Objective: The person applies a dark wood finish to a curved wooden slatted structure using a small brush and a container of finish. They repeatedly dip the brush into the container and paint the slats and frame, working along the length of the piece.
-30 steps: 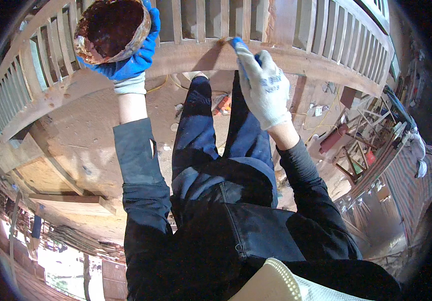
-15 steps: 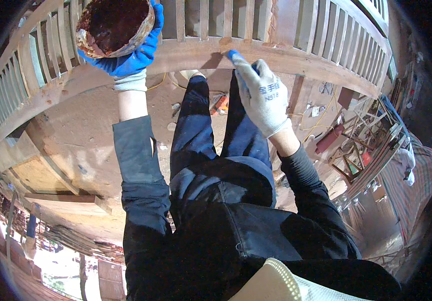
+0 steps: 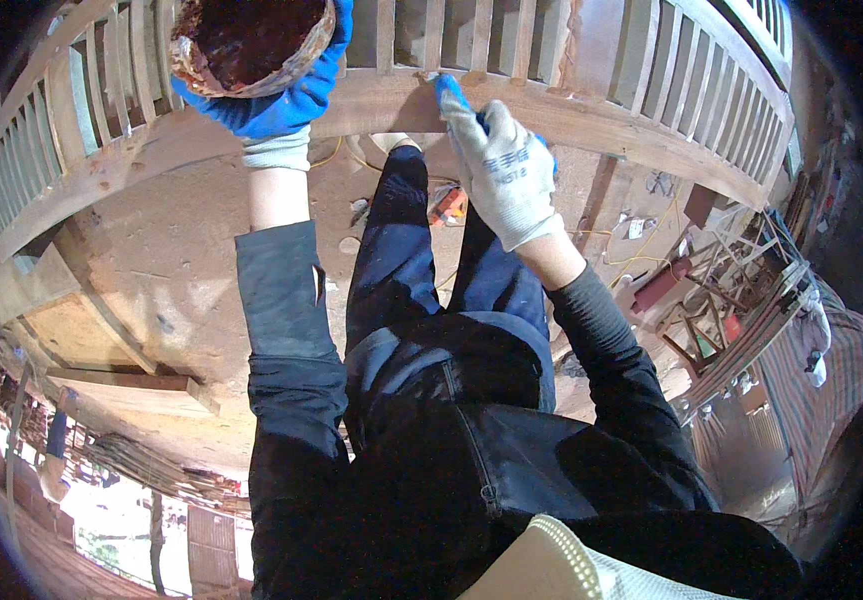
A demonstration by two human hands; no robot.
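A round bowl [image 3: 191,70] with a crusted rim rests in my left hand [image 3: 276,112], whose blue-palmed glove wraps its underside and right side. Dark reddish-brown paste [image 3: 251,40] coats its inside. My right hand [image 3: 506,175], in a white-backed glove with blue fingertips, reaches up to the curved wooden rail [image 3: 591,112]. Its index finger stretches to the rail's upper edge, at a small pale spot near the slats. The other fingers curl under the palm, and anything they grip is hidden. Upright wooden slats [image 3: 481,35] rise from the rail.
Beneath the rail, an orange tool [image 3: 448,205] lies on the dirt floor beside my legs, with yellow cord around. Wooden frames [image 3: 701,310] and a dark red cylinder [image 3: 661,285] are piled at right. Boards [image 3: 136,390] lie at left.
My right hand has moved up and left, bringing its index fingertip to the rail's upper edge. The bowl, still in my left hand, sits slightly further right and higher in view.
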